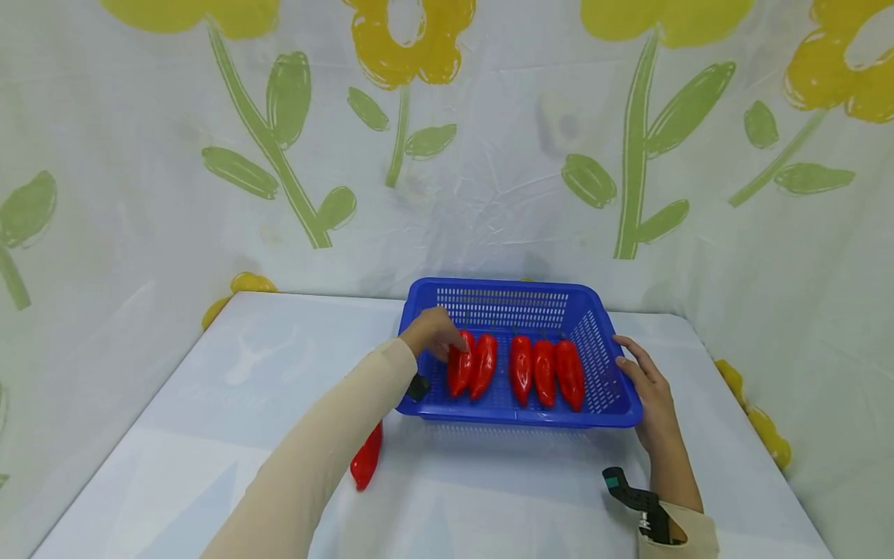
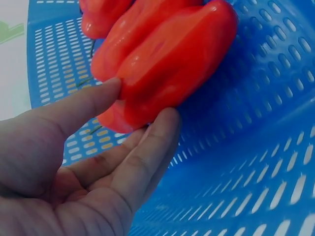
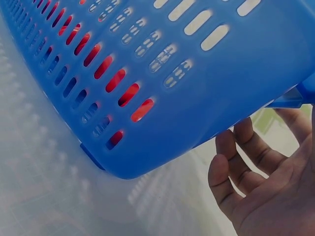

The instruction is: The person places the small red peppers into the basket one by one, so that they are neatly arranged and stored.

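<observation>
My left hand reaches into the left side of a blue plastic basket. Between thumb and fingers it pinches the stem end of the leftmost red pepper, which lies against another red pepper. Three more glossy red peppers lie side by side to the right: one, a middle one and a right one. My right hand holds the basket's right rim, and its fingertips meet the outer wall; its thumb is hidden in the right wrist view.
One more red pepper lies on the white table at front left, partly covered by my left sleeve. Behind the table hangs a white cloth printed with yellow flowers. A black wrist mount sits on my right wrist.
</observation>
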